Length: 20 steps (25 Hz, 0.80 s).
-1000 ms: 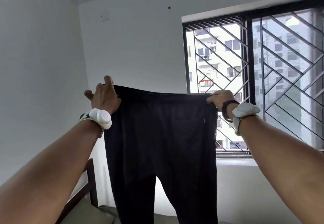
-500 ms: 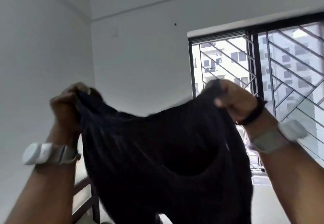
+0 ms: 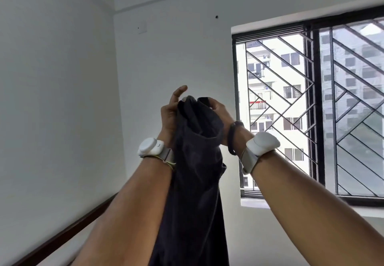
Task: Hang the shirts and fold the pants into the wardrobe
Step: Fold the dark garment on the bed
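Observation:
A pair of black pants (image 3: 197,178) hangs straight down in front of me, folded in half lengthwise with the two waist ends brought together at the top. My left hand (image 3: 170,114) holds the left side of the bunched waistband, its upper fingers spread above the cloth. My right hand (image 3: 220,116) pinches the other waist end right beside it. Both arms are raised at chest height. The legs of the pants run out of the bottom of the frame. No wardrobe or shirts are in view.
A white wall stands ahead and to the left. A barred window (image 3: 311,109) fills the right side. A dark wooden rail (image 3: 62,236), part of a bed frame, runs along the lower left.
The waistband was stretched wide between my two hands. Both hands have since swung together, so the pants now hang folded in half lengthwise.

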Each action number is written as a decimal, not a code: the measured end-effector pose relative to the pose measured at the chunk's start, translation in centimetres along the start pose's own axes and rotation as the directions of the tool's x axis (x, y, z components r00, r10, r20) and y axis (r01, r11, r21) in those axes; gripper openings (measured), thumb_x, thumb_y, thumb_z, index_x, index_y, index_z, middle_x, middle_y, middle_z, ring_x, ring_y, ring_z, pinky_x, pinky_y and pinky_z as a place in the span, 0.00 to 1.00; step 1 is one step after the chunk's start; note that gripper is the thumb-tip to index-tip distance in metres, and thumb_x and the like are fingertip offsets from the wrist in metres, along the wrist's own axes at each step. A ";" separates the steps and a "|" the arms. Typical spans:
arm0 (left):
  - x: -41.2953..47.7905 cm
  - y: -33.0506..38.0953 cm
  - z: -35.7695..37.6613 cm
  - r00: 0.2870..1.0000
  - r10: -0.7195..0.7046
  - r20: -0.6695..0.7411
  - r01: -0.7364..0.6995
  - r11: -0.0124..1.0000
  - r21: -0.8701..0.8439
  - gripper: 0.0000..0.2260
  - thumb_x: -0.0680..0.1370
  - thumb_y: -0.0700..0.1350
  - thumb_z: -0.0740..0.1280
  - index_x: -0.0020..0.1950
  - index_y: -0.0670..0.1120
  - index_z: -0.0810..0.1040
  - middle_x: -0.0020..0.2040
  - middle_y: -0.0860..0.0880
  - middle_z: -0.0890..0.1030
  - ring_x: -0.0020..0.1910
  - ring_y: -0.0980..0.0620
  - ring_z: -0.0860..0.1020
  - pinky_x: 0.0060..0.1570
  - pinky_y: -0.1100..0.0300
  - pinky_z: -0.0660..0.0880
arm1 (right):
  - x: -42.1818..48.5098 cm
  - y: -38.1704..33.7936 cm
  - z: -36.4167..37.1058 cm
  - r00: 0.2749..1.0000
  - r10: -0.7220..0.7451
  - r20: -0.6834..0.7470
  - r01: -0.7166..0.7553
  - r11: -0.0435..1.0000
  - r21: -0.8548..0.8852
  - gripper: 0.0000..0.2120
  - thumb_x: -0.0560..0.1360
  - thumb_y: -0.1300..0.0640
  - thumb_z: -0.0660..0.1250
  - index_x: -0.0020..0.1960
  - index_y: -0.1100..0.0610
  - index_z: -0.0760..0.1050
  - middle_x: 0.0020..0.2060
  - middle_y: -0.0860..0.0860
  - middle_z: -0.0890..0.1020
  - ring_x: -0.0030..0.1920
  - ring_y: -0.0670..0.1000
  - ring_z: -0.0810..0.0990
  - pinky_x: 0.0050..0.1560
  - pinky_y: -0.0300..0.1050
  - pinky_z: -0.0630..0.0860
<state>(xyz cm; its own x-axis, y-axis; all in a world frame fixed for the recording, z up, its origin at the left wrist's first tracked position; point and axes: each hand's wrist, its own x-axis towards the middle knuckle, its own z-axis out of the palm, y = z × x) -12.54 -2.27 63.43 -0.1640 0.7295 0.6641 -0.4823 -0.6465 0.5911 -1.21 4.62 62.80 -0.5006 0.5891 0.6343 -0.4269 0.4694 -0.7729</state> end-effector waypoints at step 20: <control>2.0 -2.2 1.7 0.994 0.099 0.050 -0.001 -0.442 0.897 0.12 0.69 0.44 0.57 0.45 0.46 0.80 0.44 0.43 0.79 0.43 0.38 0.77 0.41 0.54 0.71 | -3.9 2.2 -4.5 0.961 -0.122 -0.248 0.030 0.938 -0.345 0.28 0.65 0.60 0.80 0.60 0.50 0.72 0.51 0.52 0.82 0.50 0.50 0.82 0.47 0.42 0.80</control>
<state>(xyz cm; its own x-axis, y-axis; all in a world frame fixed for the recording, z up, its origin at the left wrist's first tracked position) -10.37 0.25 64.25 -0.1680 0.6497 0.7414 0.9852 0.0849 0.1489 3.22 6.35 58.52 -0.2418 0.6721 0.6999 -0.1562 0.6849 -0.7117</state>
